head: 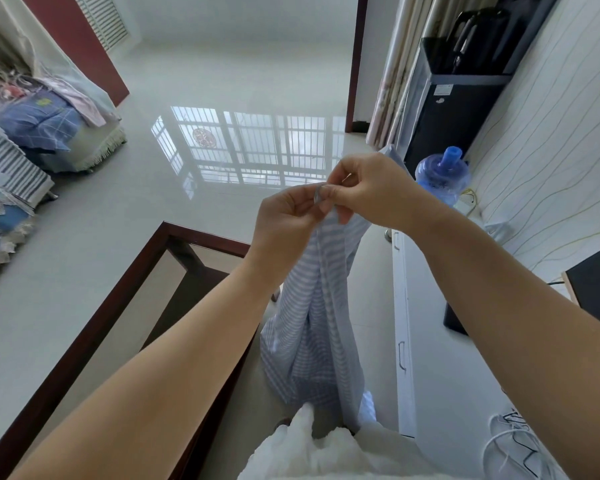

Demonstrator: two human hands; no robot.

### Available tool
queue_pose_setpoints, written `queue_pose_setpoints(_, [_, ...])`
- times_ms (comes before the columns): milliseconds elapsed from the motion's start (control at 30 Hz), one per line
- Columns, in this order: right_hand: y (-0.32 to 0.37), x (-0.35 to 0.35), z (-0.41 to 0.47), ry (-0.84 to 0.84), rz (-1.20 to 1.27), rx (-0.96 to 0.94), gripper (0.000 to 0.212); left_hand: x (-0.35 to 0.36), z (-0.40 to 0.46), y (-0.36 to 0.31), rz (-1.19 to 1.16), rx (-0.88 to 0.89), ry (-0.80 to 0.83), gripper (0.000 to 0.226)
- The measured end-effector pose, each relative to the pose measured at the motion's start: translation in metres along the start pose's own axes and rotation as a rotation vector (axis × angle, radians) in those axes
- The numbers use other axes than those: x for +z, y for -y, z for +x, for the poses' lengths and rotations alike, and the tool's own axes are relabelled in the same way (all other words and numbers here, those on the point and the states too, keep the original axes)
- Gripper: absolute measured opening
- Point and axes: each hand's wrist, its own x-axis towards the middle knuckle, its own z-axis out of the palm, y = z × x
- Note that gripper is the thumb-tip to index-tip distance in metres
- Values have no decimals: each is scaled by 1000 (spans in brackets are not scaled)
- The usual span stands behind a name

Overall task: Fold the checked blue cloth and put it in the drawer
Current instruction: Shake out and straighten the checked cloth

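At the frame's centre I see the left hand (284,216) and right hand (371,192), fingers curled, pinching together the top edge of the blue cloth (312,327); it hangs down, pale blue with white lines, creased.

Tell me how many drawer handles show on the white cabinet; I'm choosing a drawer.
2: one metal handle near the far end of the white cabinet, one midway. Others may be hidden.

Place: home living room | Floor: glossy pale tiles (84,244) reflecting a barred window | Far left: sofa (49,133) heaped with cloths | Near left: dark wood glass-topped table (125,289) | Right: striped wallpaper (551,133), black water dispenser (454,109), blue water bottle (442,174), white drawer cabinet (440,341)
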Motion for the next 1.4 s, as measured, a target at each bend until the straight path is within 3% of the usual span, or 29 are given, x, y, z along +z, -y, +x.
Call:
queue_pose_setpoints(200, [-21, -12, 2, -61, -34, -75, 23, 5, 9, -2, -10, -34, -90, 16])
queue_pose_setpoints(300, [-42, -27, 2, -88, -207, -107, 35, -4, 19, -11, -28, -42, -86, 21])
queue_pose_setpoints(433, [-73, -44, 0, -22, -421, -101, 30, -22, 44, -42, -61, 30, -12, 29])
queue_pose_setpoints(533, [-79, -55, 1, -40, -636, -93, 46, -28, 64, -70, -35, 114, 69, 31])
queue_pose_setpoints(667, [-77, -73, 2, -156, -689, -129, 32, -35, 83, -87, -101, 142, 74, 42])
queue_pose_setpoints(800, [-98, -81, -5, -120, -774, 5, 32, -42, 98, -91, -180, 139, 47, 42])
queue_pose_setpoints(867, [-111, -82, -11, -191, -797, 34, 35, -45, 107, -94, -224, 122, 36, 43])
queue_pose_setpoints(933, [-128, -82, -18, -244, -794, 79, 51, -51, 118, -98, -255, 101, 10, 46])
queue_pose_setpoints(1033, [-158, -79, -30, -184, -808, 232, 75, -61, 130, -101, -279, 101, -27, 48])
queue_pose_setpoints(1133, [-183, -73, -36, -186, -574, 361, 50, -56, 135, -99, -265, 119, -19, 45])
queue_pose_setpoints(1200, [-188, -73, -38, -219, -439, 438, 49, -55, 138, -94, -203, 142, -103, 46])
queue_pose_setpoints(1267, [-183, -80, -37, -309, -370, 442, 44, -67, 144, -80, -16, 178, -316, 42])
queue_pose_setpoints(1333, [-165, -89, -37, -368, -421, 319, 39, -92, 150, -52, 187, 139, -512, 43])
queue_pose_setpoints(1400, [-139, -91, -40, -307, -524, 153, 38, -117, 149, -22, 302, 33, -661, 43])
